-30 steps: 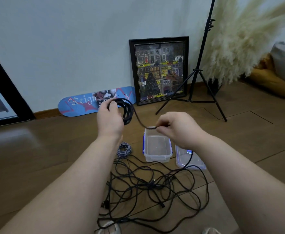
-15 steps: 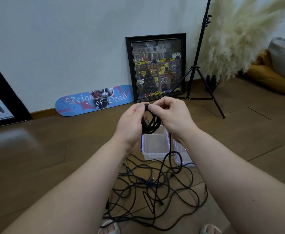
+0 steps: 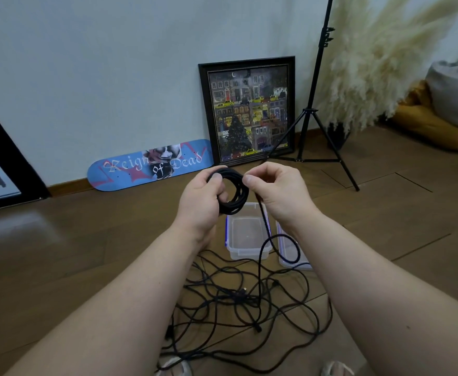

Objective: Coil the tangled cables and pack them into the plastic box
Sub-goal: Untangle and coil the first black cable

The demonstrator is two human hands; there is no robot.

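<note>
Black coil point(image 3: 232, 194) half wound in my left hand point(image 3: 203, 198) grip; right hand point(image 3: 274, 189) pinches its strand. Below: tangle point(image 3: 238, 299) uncoiled, plastic box point(image 3: 247, 232) empty.

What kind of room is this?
Probably a room in someone's home: a framed picture and a skateboard deck lean on the wall, with pampas grass and cushions on the wooden floor.

Black cable coil point(image 3: 232, 194), several loops, held up above the floor; its free end drops to a tangled heap of black cables point(image 3: 238, 308). Clear plastic box point(image 3: 247, 234), open, upright, just beyond the heap; its lid point(image 3: 293, 251) lies beside it.
</note>
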